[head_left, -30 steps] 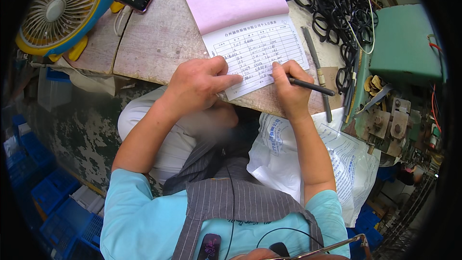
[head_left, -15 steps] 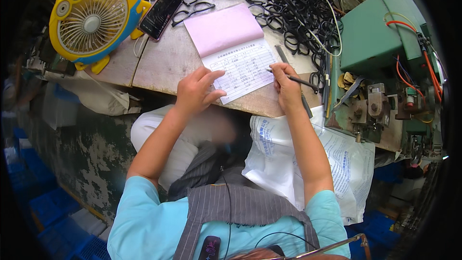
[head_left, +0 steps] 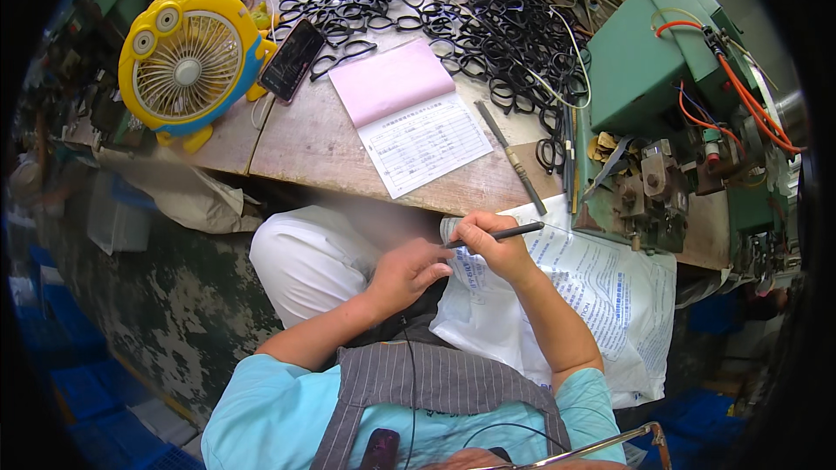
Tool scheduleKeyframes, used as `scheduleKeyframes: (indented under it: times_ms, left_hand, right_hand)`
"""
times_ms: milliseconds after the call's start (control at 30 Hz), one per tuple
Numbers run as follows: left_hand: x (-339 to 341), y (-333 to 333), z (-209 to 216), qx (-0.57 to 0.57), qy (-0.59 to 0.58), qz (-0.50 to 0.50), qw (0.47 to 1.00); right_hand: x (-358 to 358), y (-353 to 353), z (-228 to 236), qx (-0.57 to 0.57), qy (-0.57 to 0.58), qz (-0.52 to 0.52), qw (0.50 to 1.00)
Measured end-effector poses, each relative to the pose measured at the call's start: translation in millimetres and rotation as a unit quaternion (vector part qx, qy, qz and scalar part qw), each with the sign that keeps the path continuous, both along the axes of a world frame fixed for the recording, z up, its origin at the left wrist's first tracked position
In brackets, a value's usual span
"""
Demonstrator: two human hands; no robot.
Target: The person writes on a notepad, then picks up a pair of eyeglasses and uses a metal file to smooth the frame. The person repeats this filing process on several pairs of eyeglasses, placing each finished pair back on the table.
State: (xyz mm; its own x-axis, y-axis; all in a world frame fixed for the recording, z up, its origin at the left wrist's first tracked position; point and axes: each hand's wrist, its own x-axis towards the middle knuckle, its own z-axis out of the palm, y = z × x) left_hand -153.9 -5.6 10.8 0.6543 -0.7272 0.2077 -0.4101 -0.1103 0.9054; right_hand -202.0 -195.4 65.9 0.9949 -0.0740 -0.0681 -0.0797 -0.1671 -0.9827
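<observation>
My right hand [head_left: 497, 246] grips a black pen [head_left: 521, 231] above my lap, in front of the table edge. My left hand [head_left: 409, 275] is close beside it, fingers bent by the pen's left end and thumb apart from them. Whether its fingertips touch the pen is too small to tell. On the table beyond my hands lies a form pad [head_left: 425, 150], its white ruled page covered in handwriting and its pink sheet [head_left: 392, 83] folded back.
A dark rod [head_left: 514, 157] lies right of the pad. Black ring-shaped parts [head_left: 488, 26] are heaped behind. A yellow-and-blue fan [head_left: 185, 72] and phone [head_left: 293, 61] are at left, a green machine [head_left: 649, 52] at right. A white printed sack [head_left: 601, 296] hangs below the table edge.
Both hands have left the pad and drawn back toward me, coming together over my lap. The pen has come along in my right hand. The whole written page now shows.
</observation>
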Motion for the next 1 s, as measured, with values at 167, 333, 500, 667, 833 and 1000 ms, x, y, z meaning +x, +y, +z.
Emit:
scheduleKeyframes:
  times_ms: [167,333,500,667,833,1000]
  left_hand:
    - [0.7,-8.2,3.2,-0.034,0.022,0.005,0.999]
    - [2.9,-10.1,7.7,0.032,0.049,-0.016,0.998]
    - [1.9,-13.3,8.8,-0.010,0.054,-0.022,0.998]
    - [-1.4,-16.0,10.8,-0.057,0.072,-0.014,0.996]
    - [3.7,-13.2,13.7,-0.057,0.118,-0.034,0.991]
    - [2.7,-14.8,10.9,-0.105,0.085,-0.017,0.991]
  right_hand:
    - [-8.9,-10.5,9.4,0.061,-0.003,-0.038,0.997]
    - [-9.2,-11.1,6.7,0.030,0.032,0.011,0.999]
    - [-2.8,4.0,-10.4,-0.101,-0.034,0.035,0.994]
    - [1.5,-1.9,-17.3,0.004,-0.079,0.034,0.996]
    - [2.0,3.1,-19.6,0.051,-0.114,-0.025,0.992]
    - [4.1,26.2,-29.9,0.096,-0.161,-0.011,0.982]
